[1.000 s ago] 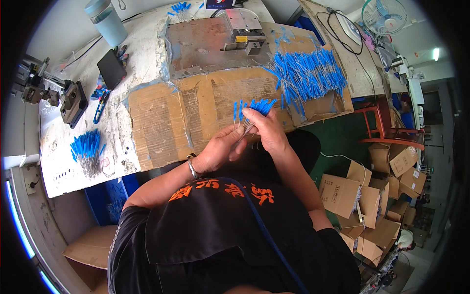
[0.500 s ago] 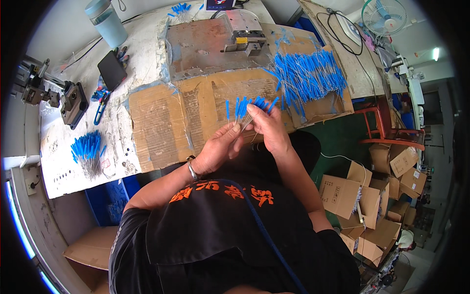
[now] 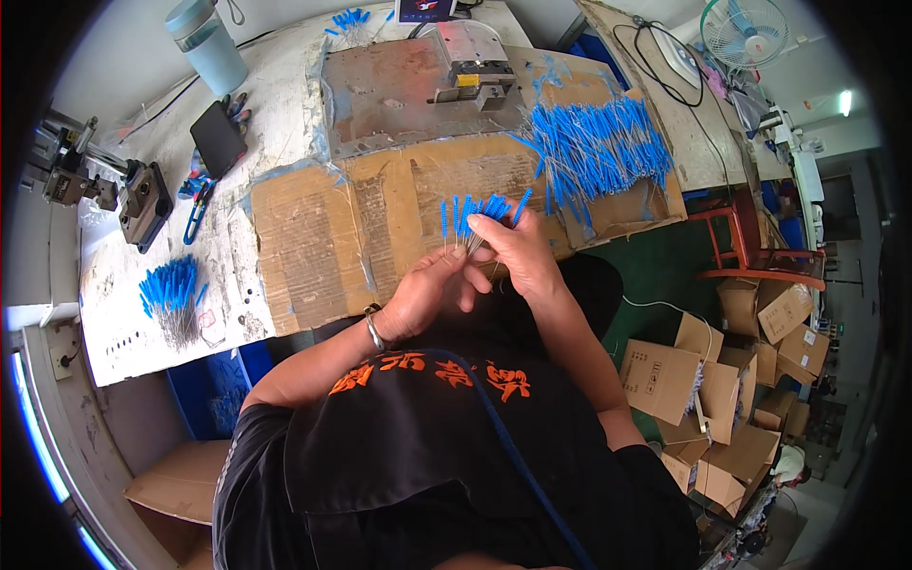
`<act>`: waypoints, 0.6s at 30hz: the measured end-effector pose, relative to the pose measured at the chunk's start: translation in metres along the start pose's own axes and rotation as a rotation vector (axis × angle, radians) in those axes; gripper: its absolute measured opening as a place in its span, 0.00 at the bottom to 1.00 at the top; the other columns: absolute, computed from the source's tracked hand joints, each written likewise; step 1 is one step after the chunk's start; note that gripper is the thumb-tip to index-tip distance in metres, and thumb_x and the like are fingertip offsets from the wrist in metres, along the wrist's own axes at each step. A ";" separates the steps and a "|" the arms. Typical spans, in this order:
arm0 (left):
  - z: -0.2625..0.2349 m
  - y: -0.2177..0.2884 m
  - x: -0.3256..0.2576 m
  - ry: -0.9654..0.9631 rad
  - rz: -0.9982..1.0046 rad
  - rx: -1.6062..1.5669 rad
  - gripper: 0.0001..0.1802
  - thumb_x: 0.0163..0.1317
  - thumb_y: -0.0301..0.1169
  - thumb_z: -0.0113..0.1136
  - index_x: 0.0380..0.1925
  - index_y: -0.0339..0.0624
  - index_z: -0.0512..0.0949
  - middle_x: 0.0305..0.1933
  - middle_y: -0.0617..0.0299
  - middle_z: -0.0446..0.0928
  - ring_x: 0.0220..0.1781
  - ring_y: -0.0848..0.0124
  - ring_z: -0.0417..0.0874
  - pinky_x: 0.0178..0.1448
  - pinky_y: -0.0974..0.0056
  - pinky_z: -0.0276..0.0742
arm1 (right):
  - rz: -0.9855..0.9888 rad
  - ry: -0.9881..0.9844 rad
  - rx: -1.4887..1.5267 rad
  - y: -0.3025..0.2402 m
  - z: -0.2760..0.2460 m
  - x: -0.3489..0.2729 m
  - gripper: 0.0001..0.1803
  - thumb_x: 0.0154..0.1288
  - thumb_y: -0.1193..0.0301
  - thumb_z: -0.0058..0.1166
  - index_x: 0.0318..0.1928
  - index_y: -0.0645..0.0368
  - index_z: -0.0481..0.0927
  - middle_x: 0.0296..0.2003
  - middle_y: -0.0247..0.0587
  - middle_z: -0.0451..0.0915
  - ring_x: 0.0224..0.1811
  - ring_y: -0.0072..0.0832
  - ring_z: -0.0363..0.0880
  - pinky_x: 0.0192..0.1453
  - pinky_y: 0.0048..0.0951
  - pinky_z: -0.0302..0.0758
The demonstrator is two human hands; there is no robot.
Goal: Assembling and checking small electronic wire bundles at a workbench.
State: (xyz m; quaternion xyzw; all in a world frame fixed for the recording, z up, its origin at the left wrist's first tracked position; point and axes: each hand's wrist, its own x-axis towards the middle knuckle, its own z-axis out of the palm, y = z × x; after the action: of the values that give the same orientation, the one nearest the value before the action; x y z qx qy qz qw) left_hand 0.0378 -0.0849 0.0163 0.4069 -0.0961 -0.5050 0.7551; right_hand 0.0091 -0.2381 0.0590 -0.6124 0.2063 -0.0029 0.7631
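A loose fan of small blue-tipped wire brushes (image 3: 465, 209) stands up between my hands, above the cardboard's near edge. My left hand (image 3: 427, 290) pinches some of the thin wire stems between thumb and finger. With its thumb pressed across the bunch just below the blue heads, my right hand (image 3: 521, 249) grips the rest. My fingers hide the lower stems in part. To the right of my right hand lies a big pile of the same brushes (image 3: 603, 147), heads and wires jumbled together.
Cardboard (image 3: 304, 237) covers the bench's front. A metal fixture (image 3: 480, 71) sits on a steel plate (image 3: 380, 95) behind it. At left are a smaller brush bundle (image 3: 171, 294), pliers (image 3: 198, 214), a dark flat box (image 3: 217, 138) and a clamp device (image 3: 142, 204). Cartons (image 3: 660, 380) stand at right.
My right thumb and hand have shifted slightly left across the bunch. The fingers of my left hand have spread a little below the stems, and the blue heads have moved slightly.
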 end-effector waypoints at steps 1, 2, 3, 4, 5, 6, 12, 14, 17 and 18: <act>0.000 -0.001 0.000 0.001 -0.003 -0.016 0.22 0.71 0.41 0.36 0.49 0.37 0.73 0.31 0.59 0.78 0.24 0.75 0.72 0.33 0.70 0.70 | 0.000 0.001 0.001 0.000 0.000 0.000 0.03 0.60 0.74 0.55 0.33 0.59 0.76 0.26 0.29 0.76 0.26 0.13 0.71 0.30 0.20 0.71; -0.001 -0.001 0.000 0.001 -0.004 -0.016 0.22 0.71 0.41 0.36 0.49 0.37 0.73 0.31 0.59 0.78 0.24 0.75 0.72 0.33 0.70 0.70 | -0.010 -0.018 0.005 0.001 0.000 0.000 0.03 0.60 0.74 0.55 0.32 0.59 0.76 0.25 0.28 0.75 0.25 0.13 0.70 0.29 0.20 0.71; -0.002 0.000 0.000 -0.010 -0.009 -0.031 0.21 0.71 0.40 0.36 0.48 0.36 0.73 0.31 0.57 0.78 0.24 0.73 0.73 0.31 0.71 0.70 | -0.019 -0.036 0.010 0.002 0.000 0.000 0.03 0.60 0.74 0.55 0.31 0.59 0.75 0.24 0.27 0.74 0.24 0.13 0.69 0.28 0.20 0.70; -0.003 0.000 0.000 -0.021 -0.013 -0.047 0.20 0.71 0.40 0.37 0.47 0.35 0.73 0.30 0.55 0.78 0.24 0.72 0.74 0.29 0.71 0.71 | -0.019 -0.036 0.010 0.004 0.000 0.001 0.03 0.60 0.74 0.55 0.31 0.59 0.75 0.24 0.27 0.74 0.24 0.13 0.69 0.28 0.20 0.70; -0.004 -0.001 0.000 -0.021 -0.014 -0.046 0.20 0.71 0.40 0.37 0.47 0.35 0.73 0.30 0.55 0.78 0.24 0.72 0.74 0.29 0.71 0.71 | -0.029 -0.034 -0.021 0.007 -0.001 0.001 0.03 0.60 0.74 0.55 0.30 0.58 0.75 0.23 0.26 0.73 0.23 0.12 0.68 0.27 0.20 0.69; -0.004 -0.001 0.000 -0.027 -0.014 -0.044 0.20 0.71 0.40 0.37 0.47 0.35 0.73 0.30 0.56 0.78 0.23 0.73 0.74 0.29 0.71 0.70 | -0.039 -0.032 -0.052 0.008 -0.001 0.002 0.04 0.60 0.74 0.55 0.29 0.58 0.75 0.23 0.25 0.73 0.23 0.12 0.67 0.26 0.19 0.69; 0.005 -0.001 0.000 0.096 0.076 0.049 0.15 0.71 0.39 0.39 0.40 0.41 0.71 0.28 0.57 0.78 0.21 0.75 0.73 0.25 0.73 0.68 | -0.128 0.020 -0.091 0.013 -0.002 0.005 0.07 0.58 0.74 0.57 0.24 0.56 0.74 0.21 0.22 0.70 0.23 0.10 0.65 0.26 0.19 0.64; 0.004 -0.003 0.001 0.147 0.120 0.065 0.13 0.71 0.38 0.40 0.37 0.42 0.70 0.28 0.57 0.77 0.20 0.75 0.72 0.25 0.73 0.67 | -0.138 0.021 -0.114 0.014 -0.002 0.007 0.08 0.58 0.74 0.57 0.23 0.56 0.74 0.21 0.22 0.70 0.23 0.10 0.65 0.27 0.20 0.64; 0.001 -0.006 0.004 0.170 0.154 0.099 0.10 0.70 0.37 0.43 0.33 0.45 0.67 0.27 0.60 0.78 0.19 0.77 0.72 0.23 0.74 0.67 | -0.143 0.008 -0.137 0.013 -0.001 0.006 0.08 0.58 0.74 0.57 0.23 0.56 0.74 0.21 0.22 0.71 0.24 0.10 0.65 0.28 0.20 0.64; 0.001 -0.005 0.004 0.188 0.139 0.072 0.09 0.70 0.36 0.43 0.33 0.45 0.67 0.27 0.59 0.78 0.19 0.77 0.72 0.23 0.73 0.68 | -0.137 -0.006 -0.138 0.012 -0.001 0.005 0.08 0.59 0.73 0.58 0.24 0.56 0.74 0.21 0.23 0.71 0.24 0.11 0.66 0.28 0.20 0.64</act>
State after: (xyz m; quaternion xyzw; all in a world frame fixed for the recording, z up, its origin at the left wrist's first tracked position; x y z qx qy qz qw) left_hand 0.0357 -0.0891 0.0125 0.4717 -0.0709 -0.4070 0.7790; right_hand 0.0102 -0.2370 0.0462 -0.6761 0.1616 -0.0392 0.7178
